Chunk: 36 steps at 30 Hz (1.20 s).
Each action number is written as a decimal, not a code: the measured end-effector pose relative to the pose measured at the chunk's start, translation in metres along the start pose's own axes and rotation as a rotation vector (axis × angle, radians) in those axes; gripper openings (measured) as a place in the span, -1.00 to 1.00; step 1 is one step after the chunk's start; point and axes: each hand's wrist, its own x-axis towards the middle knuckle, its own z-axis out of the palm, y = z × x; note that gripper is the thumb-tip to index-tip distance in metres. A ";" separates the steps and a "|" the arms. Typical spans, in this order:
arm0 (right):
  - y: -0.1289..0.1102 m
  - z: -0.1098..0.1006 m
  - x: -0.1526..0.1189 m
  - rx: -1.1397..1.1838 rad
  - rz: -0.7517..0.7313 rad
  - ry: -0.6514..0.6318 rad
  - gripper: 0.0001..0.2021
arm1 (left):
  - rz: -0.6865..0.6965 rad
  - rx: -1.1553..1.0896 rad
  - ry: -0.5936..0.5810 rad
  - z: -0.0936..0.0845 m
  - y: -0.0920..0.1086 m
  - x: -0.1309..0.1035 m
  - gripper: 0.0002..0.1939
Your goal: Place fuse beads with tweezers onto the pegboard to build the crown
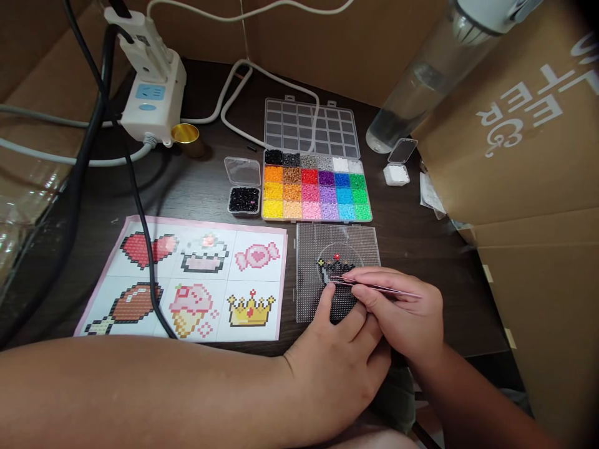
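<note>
Tweezers (pixel 395 291) are gripped between the thumb and fingers of the right hand (pixel 412 308), their long axis laid nearly side to side across a pegboard (pixel 306 305) set right of centre on the bench (pixel 210 181). The tips are pointed left, over beads (pixel 331 268) near the board's middle; whether one is pinched there cannot be told. The left hand (pixel 339 349) is bent over the board's near edge, one finger placed just beside the tips, closer to them than the right hand's fingers; anything held beneath its palm is hidden. The near right corner is covered, and the near approach is blocked, by the hands. Just beyond the far edge an open bead box (pixel 318 219) is laid, flanked by a black-bead tub (pixel 243 213); toward the bench's far right corner, a white tub (pixel 395 176) and a bottle (pixel 412 100) are set. To the left, a sheet (pixel 194 279) is crossed by a cable (pixel 148 262).
</note>
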 end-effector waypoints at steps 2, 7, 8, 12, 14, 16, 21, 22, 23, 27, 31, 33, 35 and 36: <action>0.000 0.000 0.000 0.005 0.004 0.009 -0.83 | 0.000 0.001 -0.001 0.000 0.000 0.000 -0.60; 0.000 0.001 -0.001 0.010 0.026 0.041 -0.85 | -0.001 -0.004 0.005 -0.001 0.000 0.001 -0.60; 0.000 0.001 -0.002 0.012 0.029 0.041 -0.85 | 0.000 -0.005 0.007 -0.001 0.000 0.002 -0.60; 0.001 0.001 -0.002 0.015 0.029 0.032 -0.85 | 0.000 0.000 0.007 0.000 0.001 0.001 -0.60; 0.001 0.001 -0.001 0.017 0.021 0.027 -0.84 | -0.001 0.005 0.009 0.000 0.001 0.001 -0.59; 0.000 0.001 -0.001 0.018 0.012 0.019 -0.83 | -0.001 0.009 0.006 0.000 0.002 0.001 -0.59; 0.000 0.001 0.000 0.009 -0.001 0.003 -0.83 | 0.002 0.018 0.008 -0.001 0.001 0.000 -0.59; 0.000 0.001 -0.001 0.007 -0.004 -0.001 -0.83 | 0.005 0.018 0.010 -0.001 0.001 0.000 -0.59; -0.001 0.000 -0.001 0.005 -0.006 -0.006 -0.83 | 0.007 0.018 0.011 -0.001 0.000 0.000 -0.59; -0.002 0.000 0.000 -0.006 -0.020 -0.013 -0.81 | 0.005 0.023 0.012 -0.001 0.000 0.000 -0.59; -0.003 0.001 0.001 -0.021 -0.029 -0.007 -0.81 | 0.003 0.021 0.013 0.001 0.001 -0.001 -0.59; -0.002 0.002 0.002 -0.020 -0.027 -0.003 -0.82 | 0.001 0.027 0.020 0.002 0.002 -0.001 -0.59; -0.002 0.002 0.001 -0.017 -0.022 -0.003 -0.81 | 0.002 0.031 0.023 0.002 0.003 -0.001 -0.59; -0.002 0.002 0.001 -0.016 -0.023 -0.002 -0.81 | 0.003 0.032 0.024 0.003 0.003 -0.001 -0.59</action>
